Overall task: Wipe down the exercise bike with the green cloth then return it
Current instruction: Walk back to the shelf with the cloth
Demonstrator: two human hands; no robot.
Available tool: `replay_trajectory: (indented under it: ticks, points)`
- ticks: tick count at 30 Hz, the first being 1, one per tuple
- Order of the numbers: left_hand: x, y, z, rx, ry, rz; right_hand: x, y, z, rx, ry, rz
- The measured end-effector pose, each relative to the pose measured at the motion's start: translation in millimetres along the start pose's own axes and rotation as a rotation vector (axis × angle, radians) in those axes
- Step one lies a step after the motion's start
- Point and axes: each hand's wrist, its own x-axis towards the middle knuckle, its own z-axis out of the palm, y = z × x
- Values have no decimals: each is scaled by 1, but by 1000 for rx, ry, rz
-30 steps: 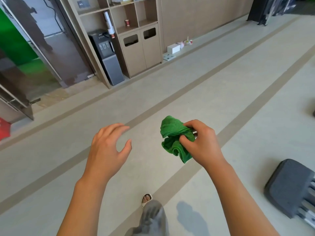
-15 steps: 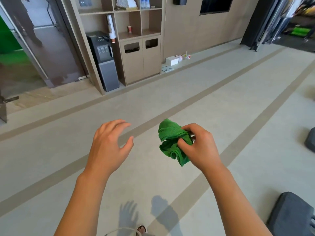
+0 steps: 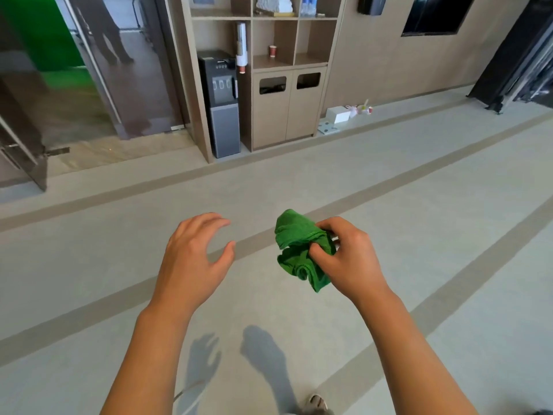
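A crumpled green cloth (image 3: 294, 253) hangs in the air at chest height, gripped by my right hand (image 3: 347, 259) with thumb and fingers curled into its right side. My left hand (image 3: 194, 259) floats a short way to the left of the cloth, fingers spread and loosely bent, holding nothing and not touching the cloth. The exercise bike is not in view.
Ahead stands a wooden shelf unit (image 3: 287, 85) with two bin openings, and a dark water dispenser (image 3: 221, 103) beside it. A white box (image 3: 338, 114) and small items lie by the wall. A glass door (image 3: 24, 139) is at left, black stands (image 3: 514, 64) at right. Wide grey floor (image 3: 389, 205) lies between.
The view has lifted and swung toward the shelf unit; the dark padded object at lower right has left the frame. Both hands keep their pose, the cloth still in my right hand.
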Motion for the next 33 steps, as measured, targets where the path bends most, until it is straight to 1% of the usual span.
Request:
replay_trajectory:
  ticks: [6, 11, 15, 23, 28, 33]
  points:
    - [29, -21, 8, 6, 18, -73, 54, 8, 24, 9, -59, -41]
    - [75, -25, 37, 31, 28, -110, 112, 37, 27, 38, -82, -70]
    - [133, -14, 71, 48, 26, -118, 173, 71, 14, 56, -90, -75]
    - [254, 24, 149, 80, -17, -118, 291, 147, -33, 109, -18, -45]
    - [308, 48, 187, 95, -29, -90, 342, 188, -56, 160, 18, -39]
    - [352, 59, 210, 114, -38, -50, 376, 213, -66, 230, 21, -34]
